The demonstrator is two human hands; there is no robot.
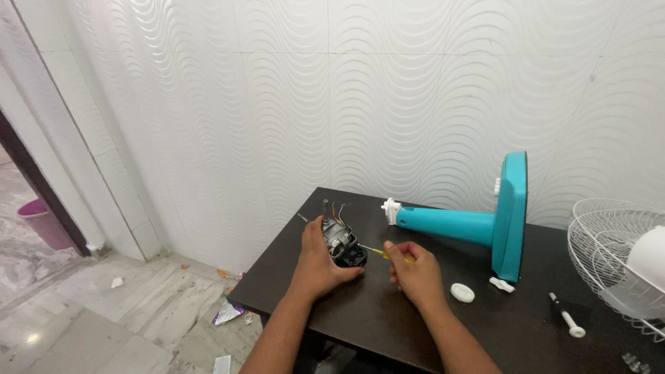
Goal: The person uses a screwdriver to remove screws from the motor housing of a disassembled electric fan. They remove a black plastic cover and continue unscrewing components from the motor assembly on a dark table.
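Probably the fan motor [341, 244] is the heaviest small thing here: a dense lump of metal core and windings, stiff all through, with hard edges that give a sure grip. The safe place to take it looks to be the solid body, as the left hand [320, 266] does now, palm down and fingers curved around its near side, pinning it to the dark table [360, 315]. The thin wires that stick up just beyond that hand's fingertips (yellow and blue among them) look easy to bend or tear, and the shaft [325, 208] rising beside them is no handle either.

The motor is grey and black, blocky, with a shiny metal face turned up; it sits under and just past the left hand.

The right hand [413, 273] is closed in a pinch on a small screwdriver [379, 252] with a yellow handle, whose tip points left toward the motor, close to it; I cannot tell whether it touches.

Beyond the right hand a teal fan stand [478, 223] lies on its side. To that hand's right lie a white round cap [462, 292] and, farther off, a white wire grille [609, 257].
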